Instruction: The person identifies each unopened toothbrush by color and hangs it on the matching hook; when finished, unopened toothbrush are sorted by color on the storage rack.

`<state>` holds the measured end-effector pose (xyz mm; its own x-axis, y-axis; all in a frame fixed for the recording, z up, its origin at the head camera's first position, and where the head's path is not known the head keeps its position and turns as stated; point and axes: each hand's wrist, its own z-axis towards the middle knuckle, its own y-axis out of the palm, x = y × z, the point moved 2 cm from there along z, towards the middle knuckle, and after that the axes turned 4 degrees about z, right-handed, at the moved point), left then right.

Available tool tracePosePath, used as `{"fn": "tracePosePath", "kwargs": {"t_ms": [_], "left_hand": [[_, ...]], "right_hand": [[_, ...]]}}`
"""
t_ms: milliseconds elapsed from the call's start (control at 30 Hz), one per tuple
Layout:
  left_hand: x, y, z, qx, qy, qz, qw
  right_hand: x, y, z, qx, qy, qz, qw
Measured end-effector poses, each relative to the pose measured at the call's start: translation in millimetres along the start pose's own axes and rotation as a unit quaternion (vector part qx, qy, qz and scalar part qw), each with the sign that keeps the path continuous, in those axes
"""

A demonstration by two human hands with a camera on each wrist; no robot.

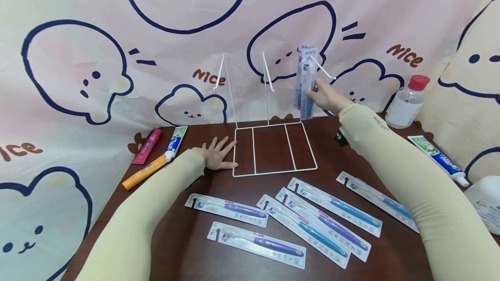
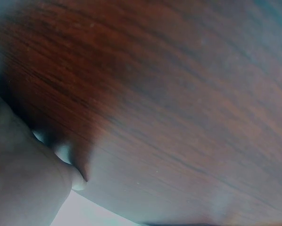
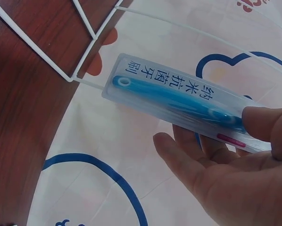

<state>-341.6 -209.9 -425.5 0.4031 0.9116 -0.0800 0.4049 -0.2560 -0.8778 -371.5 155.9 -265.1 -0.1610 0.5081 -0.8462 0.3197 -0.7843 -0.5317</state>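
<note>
My right hand [image 1: 330, 95] pinches a blue-handled packaged toothbrush [image 3: 167, 96] between thumb and fingers. The package stands upright at the right hook [image 1: 323, 69] of a white wire rack [image 1: 254, 153], its top at the hook's rod; whether the rod passes through its hole is too small to tell. Just behind it is another packaged toothbrush [image 1: 298, 83]. My left hand [image 1: 215, 156] lies on the table with fingers spread, touching the left side of the rack's base. In the left wrist view only part of that hand [image 2: 28, 165] shows against the wood.
Several packaged toothbrushes [image 1: 258, 244] lie across the front of the brown table [image 1: 172, 246]. Toothpaste tubes [image 1: 147, 146] are at the left, with another tube [image 1: 437, 157] at the right. A red-capped bottle [image 1: 406, 103] and a white container [image 1: 486, 203] stand at the right edge. Patterned cloth hangs behind.
</note>
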Motion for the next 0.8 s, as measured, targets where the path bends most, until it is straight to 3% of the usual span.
{"fn": "tracePosePath", "kwargs": {"t_ms": [467, 600, 800], "left_hand": [[1.6, 3.3, 2.1, -0.005, 0.004, -0.008, 0.9999], [1.9, 1.4, 0.8, -0.002, 0.014, -0.015, 0.9998], [0.2, 0.1, 0.7, 0.001, 0.006, -0.008, 1.0]], "right_hand": [[16, -4, -9, 0.002, 0.028, -0.04, 0.999], [26, -18, -19, 0.014, 0.053, -0.074, 0.996], [54, -54, -44, 0.013, 0.087, -0.15, 0.985]]}}
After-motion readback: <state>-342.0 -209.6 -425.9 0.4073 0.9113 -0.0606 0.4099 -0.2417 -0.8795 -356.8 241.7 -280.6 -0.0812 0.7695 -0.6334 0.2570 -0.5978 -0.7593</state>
